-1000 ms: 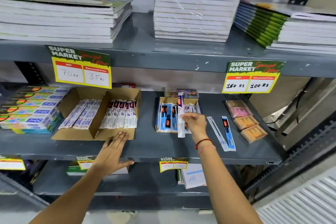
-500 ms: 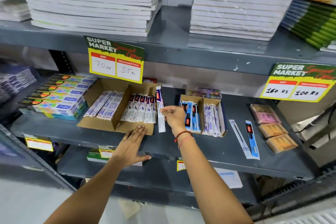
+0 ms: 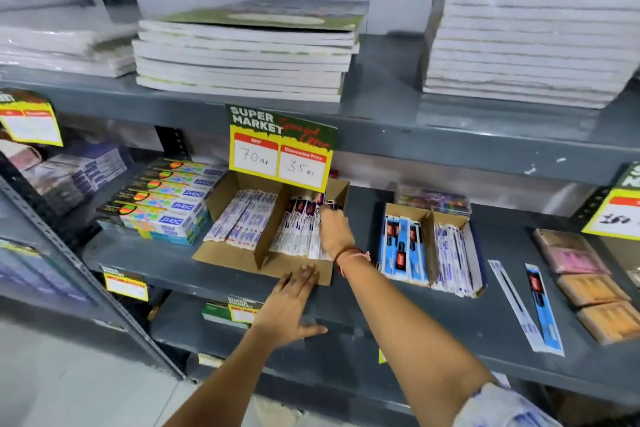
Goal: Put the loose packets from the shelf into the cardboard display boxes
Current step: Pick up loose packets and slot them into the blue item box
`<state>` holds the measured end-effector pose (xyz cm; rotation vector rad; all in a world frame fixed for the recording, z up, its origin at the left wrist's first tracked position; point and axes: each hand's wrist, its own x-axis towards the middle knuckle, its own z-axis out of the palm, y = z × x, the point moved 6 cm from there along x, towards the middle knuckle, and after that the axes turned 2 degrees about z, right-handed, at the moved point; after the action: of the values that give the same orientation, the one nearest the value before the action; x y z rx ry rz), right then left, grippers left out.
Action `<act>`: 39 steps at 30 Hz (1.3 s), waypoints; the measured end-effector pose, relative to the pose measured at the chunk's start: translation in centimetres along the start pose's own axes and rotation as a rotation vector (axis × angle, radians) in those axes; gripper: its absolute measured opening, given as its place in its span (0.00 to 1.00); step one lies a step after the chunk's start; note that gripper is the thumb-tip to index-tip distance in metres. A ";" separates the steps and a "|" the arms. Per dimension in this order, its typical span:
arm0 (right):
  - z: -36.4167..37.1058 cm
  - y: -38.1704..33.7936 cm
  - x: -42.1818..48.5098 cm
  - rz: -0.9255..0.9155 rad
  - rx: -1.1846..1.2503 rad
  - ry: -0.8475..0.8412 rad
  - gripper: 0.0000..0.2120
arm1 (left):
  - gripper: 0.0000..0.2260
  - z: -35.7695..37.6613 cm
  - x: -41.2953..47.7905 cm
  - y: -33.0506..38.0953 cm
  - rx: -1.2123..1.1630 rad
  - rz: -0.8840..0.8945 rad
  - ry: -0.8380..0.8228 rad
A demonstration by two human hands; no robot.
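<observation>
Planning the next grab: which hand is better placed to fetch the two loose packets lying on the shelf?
Right. The right hand is nearer the loose packets; the left hand braces the cardboard box.

I see grey shelves (image 3: 415, 295), brown cardboard boxes (image 3: 294, 267), a yellow-and-green price tag (image 3: 280, 146), blue-and-black packets (image 3: 401, 246), and orange and pink packs (image 3: 588, 291).
</observation>
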<state>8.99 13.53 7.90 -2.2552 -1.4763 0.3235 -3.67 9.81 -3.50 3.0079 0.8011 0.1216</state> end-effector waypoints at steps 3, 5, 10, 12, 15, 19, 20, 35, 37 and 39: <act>0.9 -0.6 1.3 -0.023 -0.106 -0.075 0.17 | 0.43 0.1 0.0 -0.1 -0.008 0.010 0.015; 1.6 -0.7 1.8 -0.020 -0.148 -0.104 0.17 | 0.44 0.2 0.0 -0.2 0.004 0.012 0.013; 3.4 -0.3 2.3 0.005 -0.239 -0.146 0.16 | 0.44 -0.1 0.0 -0.1 0.029 0.022 0.041; 4.2 -0.1 2.1 0.004 -0.261 -0.147 0.16 | 0.44 0.0 0.0 -0.2 0.033 0.017 0.036; 4.7 0.0 1.9 0.004 -0.261 -0.134 0.16 | 0.44 0.0 0.1 -0.2 0.039 0.009 0.031; 3.7 -0.4 1.2 -0.027 -0.186 -0.071 0.20 | 0.43 -0.1 -0.3 -0.1 0.000 0.021 0.053; 3.2 -0.6 0.8 -0.060 -0.163 -0.045 0.20 | 0.43 -0.1 -0.4 -0.1 -0.031 0.026 0.074; -9.2 13.0 -2.4 0.101 -0.153 0.174 0.12 | 0.40 -1.2 1.8 4.4 0.007 0.176 0.112; -8.1 14.6 -2.6 0.086 -0.231 0.036 0.15 | 0.40 -0.7 2.2 5.6 0.003 0.201 0.091; -6.9 15.5 -2.8 0.043 -0.272 -0.071 0.17 | 0.41 -0.3 2.5 6.2 -0.004 0.208 0.072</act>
<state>23.28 4.15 6.62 -2.5142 -1.5932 0.2296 1.59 5.66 -2.79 3.0905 0.4892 0.2359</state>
